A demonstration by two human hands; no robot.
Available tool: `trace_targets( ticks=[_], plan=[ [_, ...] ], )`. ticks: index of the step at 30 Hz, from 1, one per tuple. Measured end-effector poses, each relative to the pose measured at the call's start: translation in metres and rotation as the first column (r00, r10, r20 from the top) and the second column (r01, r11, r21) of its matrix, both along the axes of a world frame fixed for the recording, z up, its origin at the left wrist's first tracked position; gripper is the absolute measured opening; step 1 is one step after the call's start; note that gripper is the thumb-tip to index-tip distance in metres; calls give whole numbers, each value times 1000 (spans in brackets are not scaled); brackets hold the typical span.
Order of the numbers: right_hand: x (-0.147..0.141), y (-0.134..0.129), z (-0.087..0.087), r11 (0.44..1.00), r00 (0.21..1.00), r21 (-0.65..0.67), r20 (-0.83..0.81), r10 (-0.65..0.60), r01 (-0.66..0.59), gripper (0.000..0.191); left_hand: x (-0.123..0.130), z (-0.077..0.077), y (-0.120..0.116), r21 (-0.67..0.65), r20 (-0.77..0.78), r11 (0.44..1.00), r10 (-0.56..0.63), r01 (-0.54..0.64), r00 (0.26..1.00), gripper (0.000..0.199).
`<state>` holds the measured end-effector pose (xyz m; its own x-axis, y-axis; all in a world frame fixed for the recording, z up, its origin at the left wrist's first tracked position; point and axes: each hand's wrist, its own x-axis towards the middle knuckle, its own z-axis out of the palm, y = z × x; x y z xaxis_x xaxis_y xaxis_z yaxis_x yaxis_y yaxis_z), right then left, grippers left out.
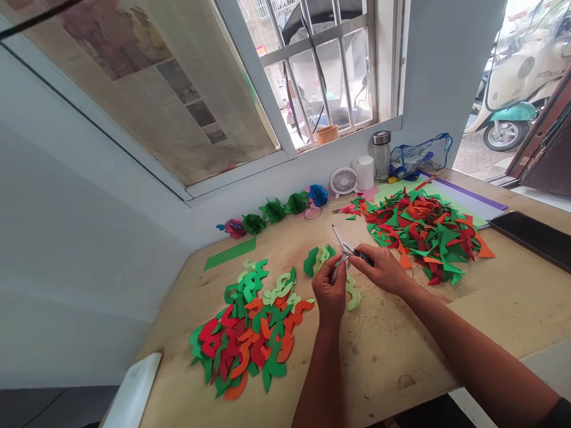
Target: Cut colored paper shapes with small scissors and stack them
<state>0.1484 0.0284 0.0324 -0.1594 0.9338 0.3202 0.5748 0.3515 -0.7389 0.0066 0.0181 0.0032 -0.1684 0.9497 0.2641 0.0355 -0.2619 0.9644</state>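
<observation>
Near the middle of the table my two hands meet. My right hand [379,268] is closed around scissors [364,257] with a black handle, its fingers partly hiding them. My left hand [330,284] pinches a thin whitish piece [338,235] that sticks up past the fingertips; what it is exactly cannot be made out. The scissors' tips touch or lie very close to this piece. Just beyond and beneath the hands lie light and dark green curved paper cut-outs [322,258], and one pale green curl [354,293] shows below the fingers.
A pile of red, orange and green paper cut-outs [250,339] lies at left, angular paper scraps [423,229] at right. Paper flowers [273,210], a small white fan [344,181], a glass bottle [382,156] and a clear pouch [422,157] line the wall. A phone [533,236] lies far right.
</observation>
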Motion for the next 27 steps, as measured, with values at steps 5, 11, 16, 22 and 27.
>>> trace_targets(
  ticks=[5,11,16,22,27],
  plan=[
    [-1,0,-1,999,999,4,9,32,-32,38,2,1,0,9,19,1000,-20,19,1000,31],
    [-2,-1,-2,999,999,-12,12,36,-36,38,2,2,-1,21,-22,999,-45,46,999,29],
    [-2,-1,-1,999,999,-11,23,37,-36,37,3,5,-2,23,-24,999,-45,45,999,31],
    [-2,-1,-2,999,999,-1,29,38,-38,37,3,9,-4,18,-56,998,-51,52,997,30],
    [-2,0,-4,999,999,-10,30,41,-41,38,3,9,-4,43,-87,997,-57,61,995,27]
  ],
)
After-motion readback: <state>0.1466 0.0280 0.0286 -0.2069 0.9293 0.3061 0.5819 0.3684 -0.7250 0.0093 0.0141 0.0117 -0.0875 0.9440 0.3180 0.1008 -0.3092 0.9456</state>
